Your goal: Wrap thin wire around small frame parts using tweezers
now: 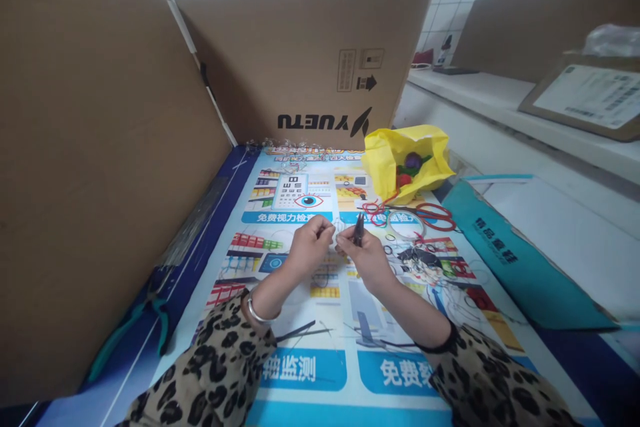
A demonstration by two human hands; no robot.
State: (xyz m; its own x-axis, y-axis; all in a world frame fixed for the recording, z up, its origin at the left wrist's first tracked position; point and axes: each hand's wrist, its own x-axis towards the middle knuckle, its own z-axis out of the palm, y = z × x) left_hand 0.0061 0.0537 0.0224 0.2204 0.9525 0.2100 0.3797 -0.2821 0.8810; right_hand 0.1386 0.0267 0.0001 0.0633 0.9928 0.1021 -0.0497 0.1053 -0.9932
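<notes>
My left hand (311,245) is closed in a pinch, thumb against forefinger. What it pinches is too small to make out; faint thin strands, perhaps wire, show near the fingertips. Close beside it, my right hand (369,259) is closed around a small dark pointed tool (359,228), its two narrow tips pointing up and away from me. The tool's lower part is hidden in the palm, and its exact kind is unclear. The right thumb and forefinger also meet near the left fingertips. Both hands are above a printed sheet (300,310) covering the table.
Red-handled scissors (436,216), red cord (375,210) and a pale ring-shaped coil (404,227) lie beyond my right hand. A yellow bag (385,153) holds coloured balls. Teal-handled pliers (131,328) and thin rods (193,230) are at left. Cardboard panels (300,47) stand behind; a teal box (520,260) is right.
</notes>
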